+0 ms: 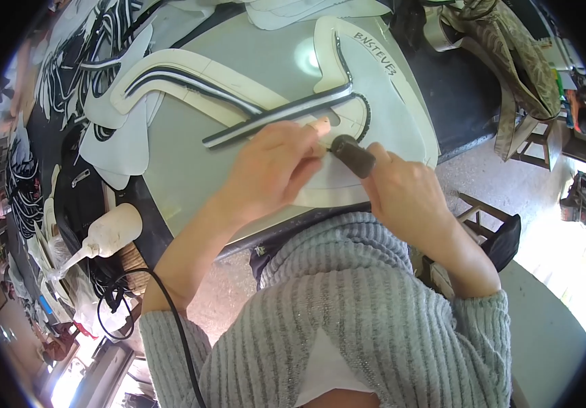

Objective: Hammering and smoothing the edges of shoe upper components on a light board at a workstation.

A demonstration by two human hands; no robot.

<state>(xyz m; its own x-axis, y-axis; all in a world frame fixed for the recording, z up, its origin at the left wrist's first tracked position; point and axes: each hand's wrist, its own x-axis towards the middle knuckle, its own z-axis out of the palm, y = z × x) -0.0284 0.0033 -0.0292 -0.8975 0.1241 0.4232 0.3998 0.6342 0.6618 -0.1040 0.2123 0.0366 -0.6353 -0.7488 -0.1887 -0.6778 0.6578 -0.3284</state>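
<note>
My right hand (405, 194) is closed round a tool with a dark brown rounded handle (353, 156). Its thin working end points at my left fingers and is mostly hidden there. My left hand (276, 166) is closed, fingertips pinched together over the curved cream template (347, 117); what they hold is hidden. Just beyond my left fingers, a straight black-and-white striped strip (276, 117) lies slanting across the work. Black edging (366, 114) follows the template's curve. To the left, a second cream template (170, 71) carries another striped strip (191, 80).
Beneath the work is a grey board (184, 163) on a dark table. Loose striped strips (89, 54) and pale cut pieces (117, 143) crowd the left. A white nozzle bottle (115, 230) lies near a black cable (170, 299). At right are a patterned bag (510, 61) and a stool (536, 146).
</note>
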